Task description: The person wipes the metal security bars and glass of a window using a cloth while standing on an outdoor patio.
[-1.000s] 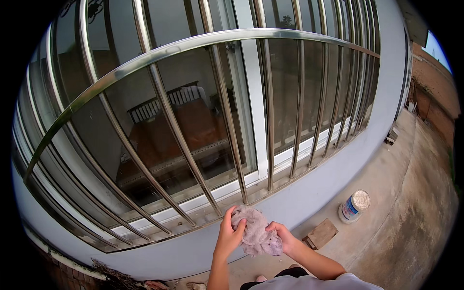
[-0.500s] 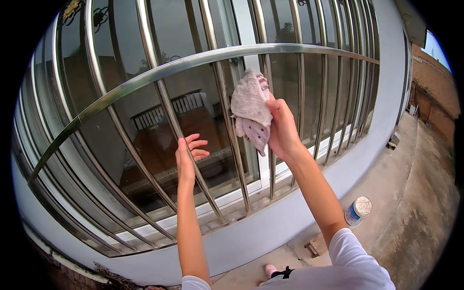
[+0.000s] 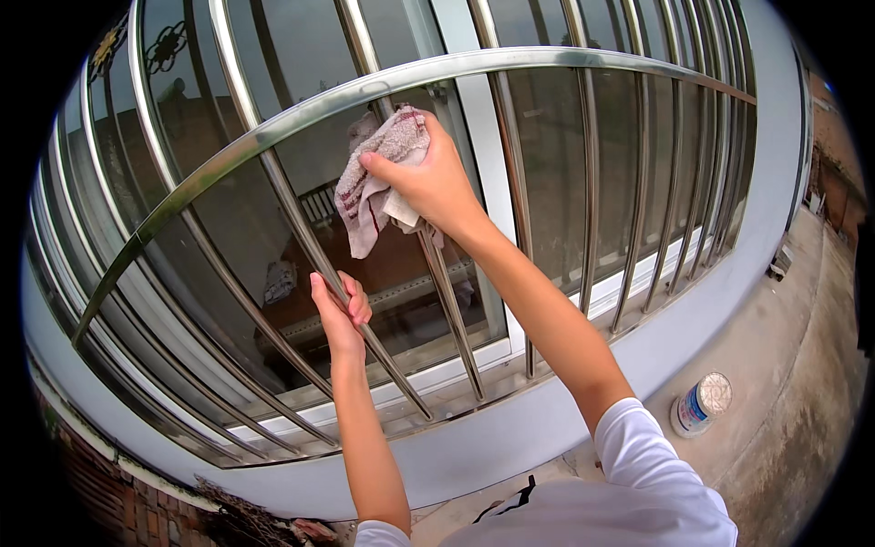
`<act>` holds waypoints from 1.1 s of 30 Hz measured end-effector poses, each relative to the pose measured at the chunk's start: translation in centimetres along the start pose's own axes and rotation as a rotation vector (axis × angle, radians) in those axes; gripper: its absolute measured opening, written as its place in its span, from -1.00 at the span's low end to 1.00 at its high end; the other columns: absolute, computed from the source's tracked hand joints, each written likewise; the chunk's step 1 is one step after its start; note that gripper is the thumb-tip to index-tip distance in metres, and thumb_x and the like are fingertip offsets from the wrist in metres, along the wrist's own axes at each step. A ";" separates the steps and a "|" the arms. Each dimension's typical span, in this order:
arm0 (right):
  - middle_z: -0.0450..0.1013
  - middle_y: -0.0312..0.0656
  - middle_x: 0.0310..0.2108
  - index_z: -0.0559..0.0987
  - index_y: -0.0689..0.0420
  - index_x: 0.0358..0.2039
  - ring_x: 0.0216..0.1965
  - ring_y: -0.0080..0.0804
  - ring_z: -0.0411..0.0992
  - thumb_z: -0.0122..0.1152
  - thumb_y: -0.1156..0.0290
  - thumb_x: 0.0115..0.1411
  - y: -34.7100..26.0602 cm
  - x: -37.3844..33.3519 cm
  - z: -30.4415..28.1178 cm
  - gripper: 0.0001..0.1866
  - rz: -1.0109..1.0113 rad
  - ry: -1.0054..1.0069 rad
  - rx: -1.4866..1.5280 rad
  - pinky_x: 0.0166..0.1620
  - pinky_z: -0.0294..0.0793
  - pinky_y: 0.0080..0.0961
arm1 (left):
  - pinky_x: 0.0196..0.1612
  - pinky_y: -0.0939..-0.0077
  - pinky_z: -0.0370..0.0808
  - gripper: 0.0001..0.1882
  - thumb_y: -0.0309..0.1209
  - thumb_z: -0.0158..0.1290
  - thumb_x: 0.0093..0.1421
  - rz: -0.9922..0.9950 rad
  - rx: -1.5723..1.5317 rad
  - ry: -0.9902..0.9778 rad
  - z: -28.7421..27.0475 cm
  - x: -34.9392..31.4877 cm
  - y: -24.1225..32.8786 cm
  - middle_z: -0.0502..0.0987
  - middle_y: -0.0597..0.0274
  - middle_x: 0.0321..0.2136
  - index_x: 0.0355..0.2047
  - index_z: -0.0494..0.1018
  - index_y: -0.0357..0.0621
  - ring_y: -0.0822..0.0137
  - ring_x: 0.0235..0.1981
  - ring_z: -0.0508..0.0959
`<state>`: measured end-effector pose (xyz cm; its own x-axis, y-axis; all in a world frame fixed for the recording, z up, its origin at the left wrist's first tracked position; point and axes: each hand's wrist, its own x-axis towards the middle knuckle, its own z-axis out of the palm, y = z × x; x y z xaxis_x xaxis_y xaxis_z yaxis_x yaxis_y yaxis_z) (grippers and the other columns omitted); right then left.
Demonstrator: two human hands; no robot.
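Observation:
A crumpled pinkish-grey cloth [image 3: 372, 182] is wrapped against an upright metal bar [image 3: 445, 305], just beneath the curved horizontal rail [image 3: 510, 61]. My right hand [image 3: 436, 182] is closed on this cloth, thumb across its front and the fingertips partly hidden by it. Lower down and to the left, my left hand [image 3: 341, 314] has its fingers curled around the neighbouring upright bar [image 3: 298, 214].
Behind the bars is a sliding window [image 3: 574, 164] with a white frame, reflecting the surroundings. A pale wall [image 3: 510, 438] runs below. On the concrete ground at right stands a white-and-blue bucket [image 3: 697, 406]. Bricks [image 3: 118, 501] lie at lower left.
My right hand has moved left with the cloth, onto another bar. My left hand, earlier with fingers spread beside its bar, has closed around it. The view has shifted slightly.

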<state>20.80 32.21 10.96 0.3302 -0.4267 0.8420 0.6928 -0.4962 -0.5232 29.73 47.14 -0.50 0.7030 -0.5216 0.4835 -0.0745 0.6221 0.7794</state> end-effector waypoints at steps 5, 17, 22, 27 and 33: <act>0.53 -0.04 -0.37 0.51 0.38 -0.26 -0.34 -0.33 0.52 0.30 0.38 -0.05 -1.0 3.3 0.4 -0.62 0.018 0.026 0.113 -0.23 0.49 -0.44 | -0.71 0.64 -0.01 -0.43 0.15 -0.38 0.31 0.021 0.019 0.017 0.8 -0.1 -0.3 0.06 0.46 -0.80 -0.60 0.16 -0.05 0.58 -0.81 0.01; 0.54 -0.15 -0.36 0.56 0.27 -0.27 -0.40 -0.47 0.51 0.17 0.23 0.11 -0.8 3.1 -1.3 -0.67 0.337 -0.320 0.591 -0.29 0.50 -0.56 | -0.72 0.68 -0.02 -0.45 0.12 -0.36 0.33 0.063 -0.016 -0.037 0.4 -0.3 -1.3 0.05 0.48 -0.80 -0.56 0.17 -0.07 0.61 -0.80 -0.01; 0.53 -0.19 -0.37 0.55 0.22 -0.27 -0.39 -0.49 0.50 0.16 0.17 0.12 -0.8 2.7 -1.7 -0.65 0.341 -0.338 0.622 -0.28 0.48 -0.57 | -0.72 0.69 -0.02 -0.48 0.10 -0.36 0.34 0.084 -0.040 -0.094 0.1 -0.2 -1.8 0.07 0.48 -0.78 -0.52 0.17 -0.09 0.62 -0.80 0.00; 0.54 -0.15 -0.38 0.56 0.28 -0.27 -0.37 -0.44 0.51 0.15 0.22 0.12 -0.1 2.7 -1.5 -0.65 0.319 -0.315 0.661 -0.27 0.48 -0.54 | -0.72 0.69 -0.02 -0.50 0.07 -0.35 0.34 0.076 -0.047 -0.094 0.2 -0.3 -1.7 0.06 0.47 -0.78 -0.51 0.16 -0.08 0.62 -0.80 0.00; 0.53 -0.19 -0.43 0.57 0.22 -0.32 -0.39 -0.48 0.49 0.18 0.19 0.10 0.3 0.5 -2.3 -0.67 0.506 -0.341 0.765 -0.29 0.46 -0.54 | -0.72 0.68 0.00 -0.50 0.07 -0.34 0.34 0.083 -0.067 -0.099 -0.2 -0.1 -1.9 0.07 0.47 -0.78 -0.51 0.17 -0.09 0.61 -0.80 0.01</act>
<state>19.68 30.15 10.90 0.7873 -0.1526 0.5974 0.6071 0.3612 -0.7078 29.92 46.16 -2.11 0.6229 -0.5195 0.5849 -0.0797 0.7017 0.7080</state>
